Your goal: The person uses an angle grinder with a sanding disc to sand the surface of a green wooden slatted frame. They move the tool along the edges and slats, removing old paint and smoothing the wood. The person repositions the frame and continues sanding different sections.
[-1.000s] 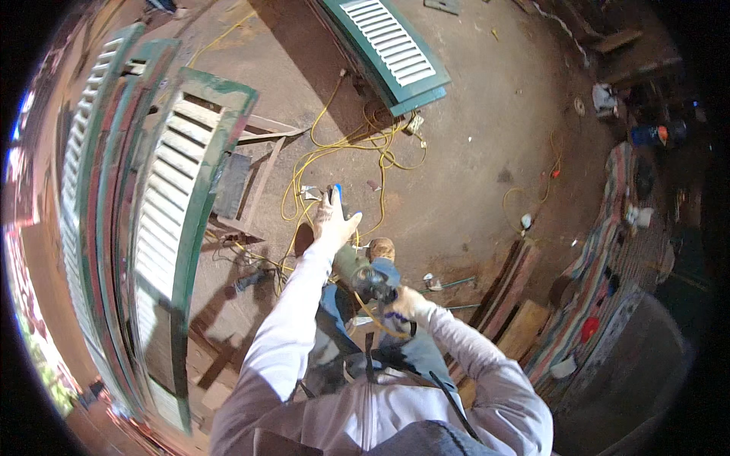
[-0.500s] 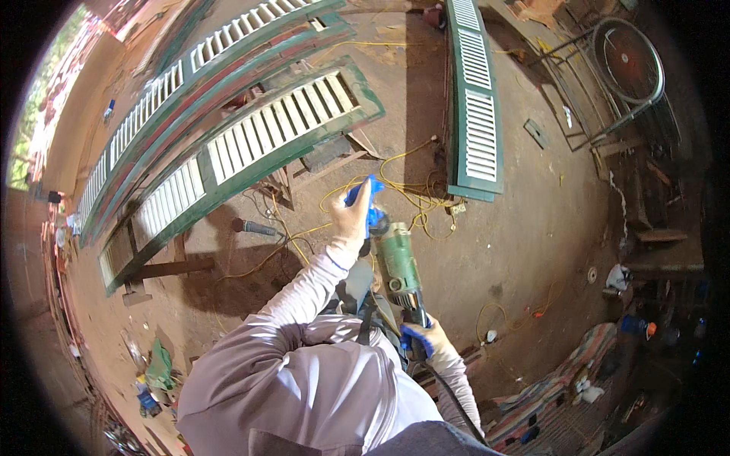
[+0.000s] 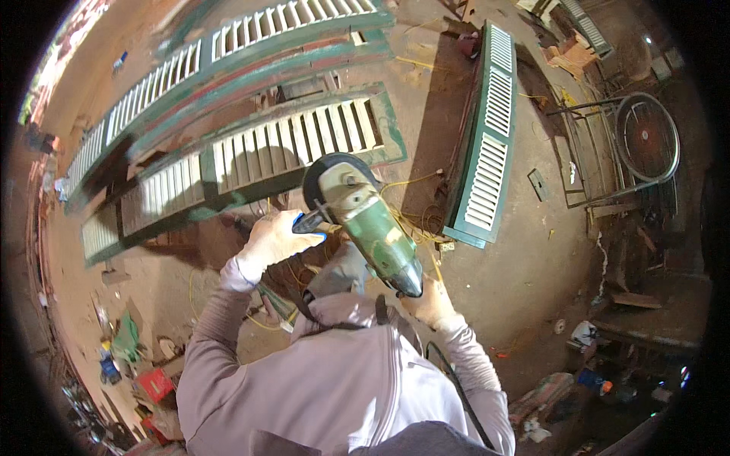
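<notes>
A green angle grinder (image 3: 374, 228) with a dark round disc (image 3: 323, 171) at its head is held up in front of my chest. My left hand (image 3: 275, 237), in a blue and white work glove, is closed round the black side handle (image 3: 307, 223). At the dark rear end of the grinder, my right hand (image 3: 430, 301) is wrapped round the body, its fingers partly hidden. Just beyond the disc lies a green louvered shutter (image 3: 304, 137) with pale slats, raised on supports. Whether the disc touches it I cannot tell.
More louvered shutters (image 3: 152, 90) lie behind, on the far left. Another green shutter (image 3: 487, 152) stretches away to the right. Yellow cord (image 3: 414, 228) is tangled on the floor. A wheeled metal frame (image 3: 646, 137) stands at far right; a red container (image 3: 156, 385) sits at lower left.
The grinder has been raised, its head swinging up and left toward the near shutter. My left hand has moved left and down onto the side handle. The view has shifted.
</notes>
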Tool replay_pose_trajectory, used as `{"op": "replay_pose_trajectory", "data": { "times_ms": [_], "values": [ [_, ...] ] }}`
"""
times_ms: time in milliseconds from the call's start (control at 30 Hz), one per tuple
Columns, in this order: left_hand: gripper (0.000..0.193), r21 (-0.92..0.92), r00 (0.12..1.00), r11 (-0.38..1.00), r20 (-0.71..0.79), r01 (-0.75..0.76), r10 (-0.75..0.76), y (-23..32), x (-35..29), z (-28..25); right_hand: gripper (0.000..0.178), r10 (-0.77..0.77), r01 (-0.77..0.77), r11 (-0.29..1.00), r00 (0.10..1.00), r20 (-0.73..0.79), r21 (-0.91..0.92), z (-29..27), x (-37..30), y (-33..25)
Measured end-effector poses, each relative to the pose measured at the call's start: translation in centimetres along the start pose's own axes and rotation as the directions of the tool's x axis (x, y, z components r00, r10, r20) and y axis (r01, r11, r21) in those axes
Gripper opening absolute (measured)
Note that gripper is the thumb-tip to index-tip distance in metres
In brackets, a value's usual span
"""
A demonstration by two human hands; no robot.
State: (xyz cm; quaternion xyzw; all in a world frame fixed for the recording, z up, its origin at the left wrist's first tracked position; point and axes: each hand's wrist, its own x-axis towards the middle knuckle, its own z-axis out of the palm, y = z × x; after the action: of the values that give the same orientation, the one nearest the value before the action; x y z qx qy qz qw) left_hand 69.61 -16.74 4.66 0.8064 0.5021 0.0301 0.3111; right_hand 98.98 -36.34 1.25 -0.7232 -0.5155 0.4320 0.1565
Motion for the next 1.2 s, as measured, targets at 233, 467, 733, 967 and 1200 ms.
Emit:
{"op": "replay_pose_trajectory", "data": {
  "times_ms": [233,467,733,967,1200],
  "values": [
    [0.030,-0.537,0.917,0.795,-0.093,0.283,-0.389,-6.1,2.4,8.6,0.051,-0.080,0.145,0.908,0.981,0.178,-0.393,-4.7,9.4,-3.6],
    [0.036,-0.660,0.761,0.660,-0.202,0.360,-0.617,-6.3,2.7,10.2,0.052,-0.113,0.295,0.842,0.916,0.386,-0.453,-8.2,17.0,-7.5],
    [0.041,-0.756,0.630,0.502,-0.155,0.421,-0.761,0.2,6.3,10.6,0.096,-0.083,0.197,0.974,0.774,0.628,-0.113,-13.4,27.5,-6.7],
    [0.039,-0.677,0.307,0.339,-0.174,0.653,-0.936,8.3,13.9,14.8,0.104,-0.141,0.443,0.869,0.649,0.748,-0.221,-20.4,37.7,-4.1],
    [0.035,-0.558,0.107,0.298,-0.348,0.775,-0.931,16.2,21.6,17.5,0.115,-0.053,0.436,0.863,0.580,0.813,-0.255,-27.4,43.1,-2.2]
  ]
}}
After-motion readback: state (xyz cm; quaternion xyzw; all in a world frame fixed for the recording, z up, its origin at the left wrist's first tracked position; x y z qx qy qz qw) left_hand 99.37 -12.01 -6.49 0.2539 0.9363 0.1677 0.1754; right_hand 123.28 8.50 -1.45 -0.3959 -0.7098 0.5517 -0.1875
